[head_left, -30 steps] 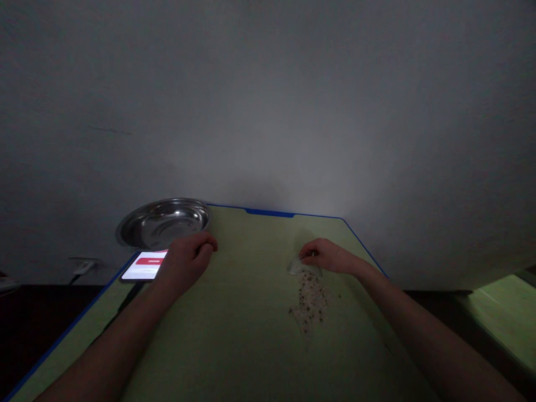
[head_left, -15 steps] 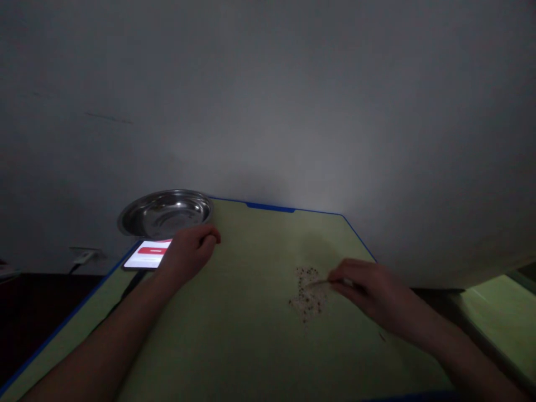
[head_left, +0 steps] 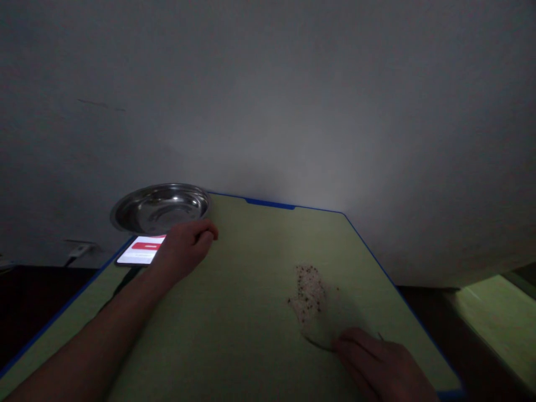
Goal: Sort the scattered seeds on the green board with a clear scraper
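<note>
On the green table [head_left: 247,301] lies a small patch of pale grains mixed with dark specks [head_left: 310,290], too dim to name. Just at its near edge, my right hand [head_left: 381,365] is closed around a thin, slightly curved utensil [head_left: 319,344] that looks like a spoon seen edge-on. Its tip points left, close to the grains. My left hand [head_left: 190,243] is curled closed near the front rim of a steel basin [head_left: 161,209]; whatever its fingers may hold is hidden. The wrist partly covers a lit phone [head_left: 140,251].
A plain grey wall [head_left: 285,100] rises directly behind the table's blue edge [head_left: 270,204]. Low on the wall at left is a socket with a plug [head_left: 79,251]. Another green surface [head_left: 494,315] stands beyond a gap at right.
My right hand has moved back towards me, taking the utensil from over the grains to their near edge. The left hand stays closed by the basin; the view has shifted slightly.
</note>
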Demonstrator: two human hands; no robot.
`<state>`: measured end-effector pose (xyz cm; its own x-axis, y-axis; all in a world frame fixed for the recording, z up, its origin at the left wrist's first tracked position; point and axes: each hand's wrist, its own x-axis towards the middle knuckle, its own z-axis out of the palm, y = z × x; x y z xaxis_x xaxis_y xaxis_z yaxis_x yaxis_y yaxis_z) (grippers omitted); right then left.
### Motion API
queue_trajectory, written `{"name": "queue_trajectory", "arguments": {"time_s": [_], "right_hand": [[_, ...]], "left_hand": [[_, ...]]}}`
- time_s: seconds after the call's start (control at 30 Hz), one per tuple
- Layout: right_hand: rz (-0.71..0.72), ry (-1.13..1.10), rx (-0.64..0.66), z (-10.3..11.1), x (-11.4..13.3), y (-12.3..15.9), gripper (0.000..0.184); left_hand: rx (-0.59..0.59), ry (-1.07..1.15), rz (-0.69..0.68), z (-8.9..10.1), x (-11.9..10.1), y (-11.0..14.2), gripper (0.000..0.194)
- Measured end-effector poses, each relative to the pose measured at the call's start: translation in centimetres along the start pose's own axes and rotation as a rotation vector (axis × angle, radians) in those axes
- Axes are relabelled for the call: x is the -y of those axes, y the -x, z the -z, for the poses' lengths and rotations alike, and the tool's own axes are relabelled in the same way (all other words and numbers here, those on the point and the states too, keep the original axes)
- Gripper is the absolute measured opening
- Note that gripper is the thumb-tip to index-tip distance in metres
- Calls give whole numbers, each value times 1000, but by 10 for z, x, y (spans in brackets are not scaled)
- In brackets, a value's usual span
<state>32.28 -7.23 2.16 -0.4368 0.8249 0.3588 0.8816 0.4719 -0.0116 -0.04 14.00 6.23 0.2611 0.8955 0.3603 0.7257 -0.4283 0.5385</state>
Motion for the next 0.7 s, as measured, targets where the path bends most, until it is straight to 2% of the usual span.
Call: {"name": "queue_trajectory", "arguments": {"time_s": [0.1, 0.43, 0.7], "right_hand": [[18, 14, 79, -5, -7, -9, 29], [-52, -99, 110, -16, -38, -80, 22], [-33, -201, 146, -15, -56, -135, 15]], "left_hand": [[-2, -9, -3, 0, 1, 0, 30], [-7, -22, 0, 2, 1, 1, 30], [-4, -32, -13, 0, 1, 0, 30]]}}
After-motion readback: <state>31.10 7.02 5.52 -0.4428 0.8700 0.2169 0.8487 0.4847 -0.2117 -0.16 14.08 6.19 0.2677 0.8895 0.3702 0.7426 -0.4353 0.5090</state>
